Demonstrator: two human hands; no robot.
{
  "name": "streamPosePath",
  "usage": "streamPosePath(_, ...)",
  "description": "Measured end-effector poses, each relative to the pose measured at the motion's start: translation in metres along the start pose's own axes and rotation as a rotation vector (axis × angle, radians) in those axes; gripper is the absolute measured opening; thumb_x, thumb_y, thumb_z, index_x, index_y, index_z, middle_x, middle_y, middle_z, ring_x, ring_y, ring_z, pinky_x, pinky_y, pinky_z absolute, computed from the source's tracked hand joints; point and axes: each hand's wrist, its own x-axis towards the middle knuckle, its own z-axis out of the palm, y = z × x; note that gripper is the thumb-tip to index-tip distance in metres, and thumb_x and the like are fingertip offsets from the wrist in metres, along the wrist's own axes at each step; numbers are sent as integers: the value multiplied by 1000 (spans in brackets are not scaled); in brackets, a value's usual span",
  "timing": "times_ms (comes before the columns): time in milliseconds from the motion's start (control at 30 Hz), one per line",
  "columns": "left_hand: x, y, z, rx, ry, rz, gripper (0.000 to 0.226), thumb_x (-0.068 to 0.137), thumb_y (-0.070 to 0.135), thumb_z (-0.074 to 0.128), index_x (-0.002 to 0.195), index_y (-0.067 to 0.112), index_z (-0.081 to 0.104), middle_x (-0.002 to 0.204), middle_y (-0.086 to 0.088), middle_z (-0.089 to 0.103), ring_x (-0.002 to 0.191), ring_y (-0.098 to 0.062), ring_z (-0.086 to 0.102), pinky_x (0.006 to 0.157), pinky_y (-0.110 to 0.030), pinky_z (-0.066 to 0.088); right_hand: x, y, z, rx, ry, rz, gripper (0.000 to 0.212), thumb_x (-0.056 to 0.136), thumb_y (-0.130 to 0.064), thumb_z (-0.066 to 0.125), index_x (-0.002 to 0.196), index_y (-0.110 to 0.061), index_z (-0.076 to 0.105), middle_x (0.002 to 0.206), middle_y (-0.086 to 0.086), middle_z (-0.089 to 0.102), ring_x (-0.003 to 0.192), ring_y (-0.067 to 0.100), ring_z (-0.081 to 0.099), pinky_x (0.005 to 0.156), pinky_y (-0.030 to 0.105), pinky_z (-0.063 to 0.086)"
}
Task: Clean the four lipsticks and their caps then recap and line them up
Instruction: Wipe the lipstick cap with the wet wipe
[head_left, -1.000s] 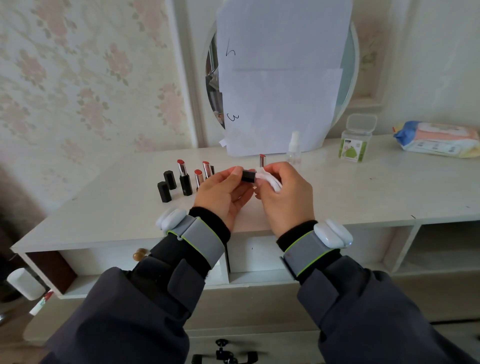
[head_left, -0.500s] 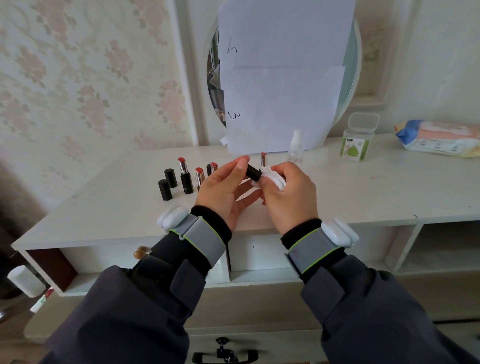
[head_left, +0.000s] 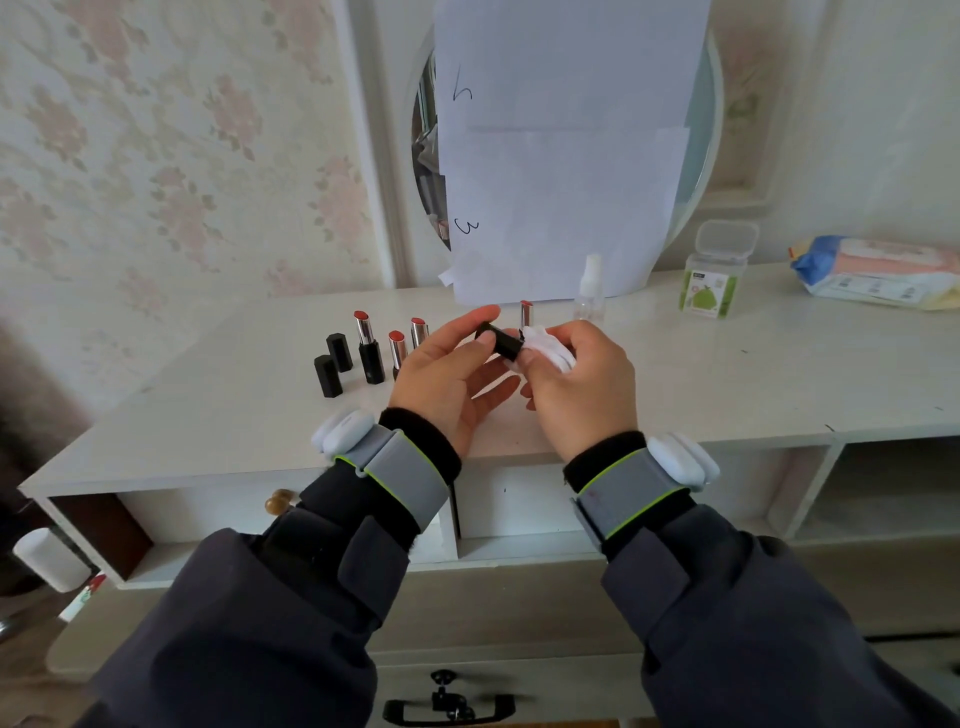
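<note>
Two hands above desk front edge (head_left: 260, 457), left grip (head_left: 447, 374) pinching black cap (head_left: 500, 340), right grip (head_left: 582, 379) clutching white wipe (head_left: 545, 345)

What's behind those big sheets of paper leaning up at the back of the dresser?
A round mirror: its rim and some glass show on both sides of the paper sheets. The sheets cover most of the mirror, so its middle cannot be seen.

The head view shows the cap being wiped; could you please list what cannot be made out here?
- Fourth cap: not seen anywhere.
- Black cap: its open end is hidden by the white wipe in the right hand.
- Two lipsticks: bases hidden behind the left hand.
- Green-labelled box: print too small.
</note>
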Motion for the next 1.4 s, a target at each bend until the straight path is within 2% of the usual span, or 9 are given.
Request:
streamPosePath(100,0,0,2,-16,6,22,26,94,17,60,120,12,65,92,-5,68,82,-22,65,82,-38,58,-2,-2,0,-22,-9,-20,5,82,-22,67,84,-19,64,73,-3,68,70,20,67,68,42,57)
streamPosePath(233,0,-3,0,27,17,44,23,96,8,56,115,14,66,80,0,69,78,-19,66,76,-32,57,-2,-1,-1,-26,-18,-28,8,79,-20,67,86,-19,63,75,-3,68,71,21,67,69,44,57)
streamPosePath(400,-1,1,-2,23,-10,35,27,96,2,52,114,17,66,94,-3,71,83,-20,66,82,-33,54,-2,-1,-2,-16,-6,-33,6,81,-20,66,85,-19,62,73,-4,66,69,22,67,66,46,57)
streamPosePath(500,-3,1,1,-2,6,33,19,95,12,59,112,17,66,101,-8,70,87,-22,66,87,-38,54,-3,-2,-2,-30,-9,-49,6,83,-20,67,86,-18,62,73,-4,66,68,20,66,67,43,56)
streamPosePath(700,0,-3,0,-9,42,34,5,93,11,61,98,12,62,88,-7,71,71,-18,67,70,-29,55,-6,-3,-2,-27,-14,-93,6,82,-19,66,85,-20,61,73,-6,66,68,20,66,66,42,56)
streamPosePath(933,-3,2,-2,-23,-31,7,22,96,8,54,115,11,64,105,-9,70,93,-24,65,95,-41,51,-4,-3,-1,-15,13,-81,5,87,-20,63,87,-21,59,73,-6,65,63,19,66,62,46,56)
streamPosePath(1100,-5,-1,1,22,-5,78,25,97,18,57,120,15,65,94,-1,69,90,-17,65,86,-36,55,-5,-4,-2,-7,6,-86,5,88,-21,63,88,-21,58,71,-5,65,60,16,65,62,44,56)
streamPosePath(1233,-5,-3,1,59,19,101,27,97,9,54,121,14,63,92,-2,68,82,-14,65,77,-26,54,-6,-7,-4,35,-7,-79,5,87,-14,63,86,-16,59,65,-5,64,51,12,62,54,35,54)
streamPosePath(1400,-7,-1,-1,47,-45,110,29,97,5,52,121,16,63,101,-4,69,91,-19,64,84,-32,53,-5,-7,-3,52,-4,-68,4,88,-14,62,85,-12,60,63,-1,64,47,14,61,52,39,55)
